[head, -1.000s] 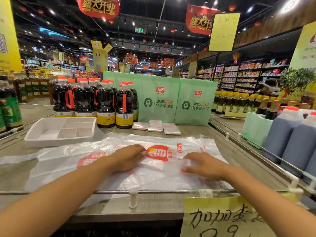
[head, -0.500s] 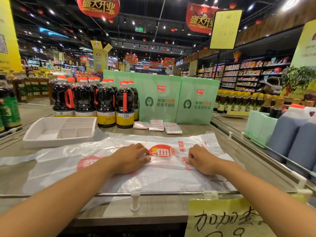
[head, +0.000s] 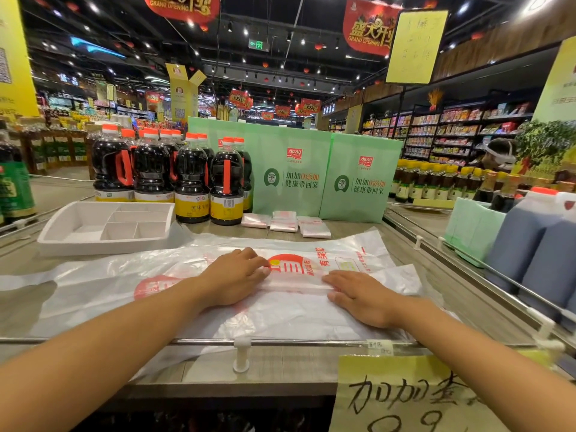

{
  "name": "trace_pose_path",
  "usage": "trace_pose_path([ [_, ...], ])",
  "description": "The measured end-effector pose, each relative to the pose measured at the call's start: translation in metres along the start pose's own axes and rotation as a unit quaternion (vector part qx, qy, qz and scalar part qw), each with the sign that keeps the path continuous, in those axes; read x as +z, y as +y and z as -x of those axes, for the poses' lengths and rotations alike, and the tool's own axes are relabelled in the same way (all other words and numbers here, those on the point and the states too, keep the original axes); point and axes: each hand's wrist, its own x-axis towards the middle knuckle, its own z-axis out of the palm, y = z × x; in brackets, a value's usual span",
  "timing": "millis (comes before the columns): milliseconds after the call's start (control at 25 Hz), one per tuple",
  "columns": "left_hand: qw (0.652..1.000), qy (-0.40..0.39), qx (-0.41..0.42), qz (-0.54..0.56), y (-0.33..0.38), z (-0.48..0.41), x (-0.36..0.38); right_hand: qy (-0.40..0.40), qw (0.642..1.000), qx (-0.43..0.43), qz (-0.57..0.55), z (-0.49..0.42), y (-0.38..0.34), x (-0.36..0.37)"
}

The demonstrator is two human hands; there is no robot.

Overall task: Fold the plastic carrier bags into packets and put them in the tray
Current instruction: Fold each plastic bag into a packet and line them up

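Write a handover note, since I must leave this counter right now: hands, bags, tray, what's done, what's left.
Left hand: open, pressing flat on the carrier bag.
Right hand: open, also flat on it, at a crease.
Tray: to the left, behind the bag; no packets in it.
Done: three folded packets lie before the green boxes.
Left: finish folding this bag, then move all packets into the tray.

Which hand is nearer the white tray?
Left. The left hand presses the bag to the right of the tray; the right hand presses it farther right.
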Motion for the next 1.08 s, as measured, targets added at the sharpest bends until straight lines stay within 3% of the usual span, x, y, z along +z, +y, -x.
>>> trace_pose_path([
  [160, 0.997, -0.031, 0.063, -0.014, 0.013, 0.001, 0.001, -0.018, 0.999, 0.025, -0.023, -0.007, 0.004, 0.002],
  [360, 0.99, -0.141, -0.008, -0.028, 0.007, -0.004, 0.004, -0.04, 0.998, 0.057, -0.006, -0.019, 0.005, -0.003],
  [600, 0.981, -0.164, -0.025, -0.099, 0.009, -0.009, -0.002, -0.067, 0.994, 0.081, 0.008, -0.027, 0.011, 0.006],
  [1080, 0.964, -0.246, -0.074, -0.07, -0.032, 0.001, -0.016, -0.121, 0.975, 0.183, -0.023, 0.007, 0.07, -0.003],
])
